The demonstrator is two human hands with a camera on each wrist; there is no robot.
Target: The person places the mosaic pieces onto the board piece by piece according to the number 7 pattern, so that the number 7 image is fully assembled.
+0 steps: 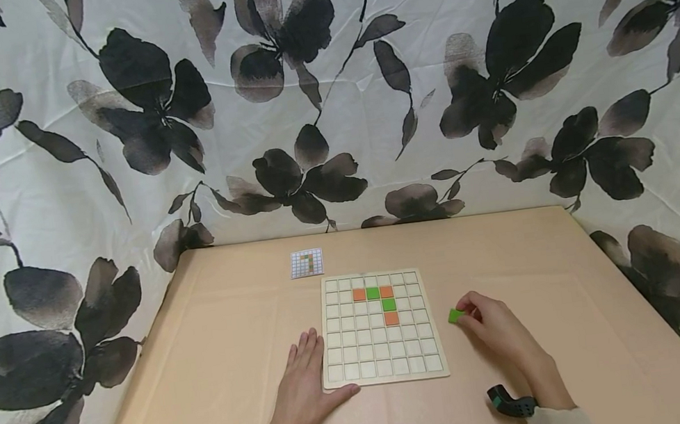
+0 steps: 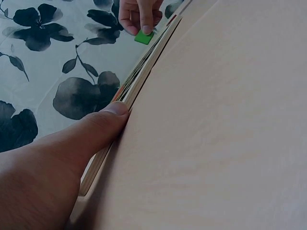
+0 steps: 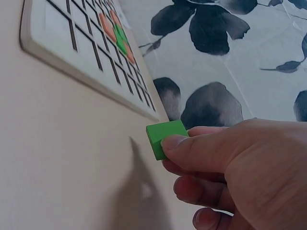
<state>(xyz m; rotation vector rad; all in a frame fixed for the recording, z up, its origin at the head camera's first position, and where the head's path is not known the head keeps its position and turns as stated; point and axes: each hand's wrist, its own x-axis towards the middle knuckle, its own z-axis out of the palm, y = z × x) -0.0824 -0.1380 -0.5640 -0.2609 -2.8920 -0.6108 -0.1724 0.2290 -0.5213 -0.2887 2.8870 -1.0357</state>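
Observation:
A pale wooden grid board (image 1: 368,369) lies on the table, with orange and green square tiles in its upper cells, among them a green tile (image 1: 372,293) and an orange tile (image 1: 392,318). My left hand (image 1: 302,388) rests at the board's left side, fingers straight, its thumb on the near edge; the left wrist view shows the thumb (image 2: 103,124) against that edge. To the right of the board, my right hand (image 1: 498,327) pinches a loose green tile (image 3: 165,132) between thumb and fingers, held above the table and apart from the board.
A small card (image 1: 306,263) with a printed grid pattern lies beyond the board's upper left corner. The light tan table (image 1: 206,367) ends at a floral cloth (image 1: 381,130) behind and at both sides. A dark band (image 1: 511,402) sits around the right wrist.

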